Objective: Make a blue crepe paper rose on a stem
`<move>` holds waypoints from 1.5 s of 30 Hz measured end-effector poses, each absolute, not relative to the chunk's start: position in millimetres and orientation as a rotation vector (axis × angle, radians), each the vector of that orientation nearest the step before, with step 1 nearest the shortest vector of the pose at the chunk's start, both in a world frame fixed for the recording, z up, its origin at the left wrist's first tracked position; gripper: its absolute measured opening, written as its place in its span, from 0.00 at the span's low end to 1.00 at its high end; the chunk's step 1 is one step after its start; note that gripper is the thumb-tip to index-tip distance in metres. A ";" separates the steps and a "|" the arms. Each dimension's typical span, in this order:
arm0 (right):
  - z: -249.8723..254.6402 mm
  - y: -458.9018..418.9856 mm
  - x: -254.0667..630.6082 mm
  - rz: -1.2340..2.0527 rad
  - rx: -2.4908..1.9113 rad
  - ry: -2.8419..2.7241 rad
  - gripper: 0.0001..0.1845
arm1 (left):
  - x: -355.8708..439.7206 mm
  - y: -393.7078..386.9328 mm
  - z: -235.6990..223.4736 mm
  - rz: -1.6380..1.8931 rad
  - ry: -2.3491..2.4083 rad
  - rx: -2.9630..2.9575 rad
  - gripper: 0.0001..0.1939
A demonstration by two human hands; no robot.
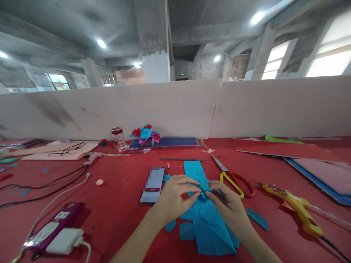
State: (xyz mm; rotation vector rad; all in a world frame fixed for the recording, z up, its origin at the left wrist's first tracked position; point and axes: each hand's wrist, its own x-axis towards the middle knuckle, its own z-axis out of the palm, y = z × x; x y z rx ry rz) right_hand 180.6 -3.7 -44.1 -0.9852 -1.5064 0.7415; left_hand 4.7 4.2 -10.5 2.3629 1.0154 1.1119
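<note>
My left hand and my right hand meet above a pile of blue paper pieces. Each pinches with thumb and fingers at a small blue paper piece between them, whose outline blends into the blue below. A long blue paper strip reaches away beyond my fingertips. To the right lie scissors with one yellow and one red handle, blades pointing away. A loose blue petal-shaped piece rests near my right wrist. Left of my left hand is a smartphone with its screen lit.
A yellow hot glue gun lies at the right, its cord trailing forward. A purple power strip with a white charger sits front left. Paper flowers and a glass jar stand by the white partition.
</note>
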 end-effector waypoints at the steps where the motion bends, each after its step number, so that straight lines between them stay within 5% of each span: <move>1: -44.5 -3.7 180.5 0.741 -0.988 -1.518 0.07 | 4.7 4.2 -10.2 1.108 1.010 2.370 0.08; 27: -45.8 -8.5 183.0 0.663 -0.864 -1.362 0.03 | 7.4 -2.9 -18.3 1.442 0.972 2.520 0.10; 45: -50.5 -3.7 184.4 0.897 -0.962 -1.268 0.08 | 11.0 0.2 -11.2 1.236 0.909 2.238 0.06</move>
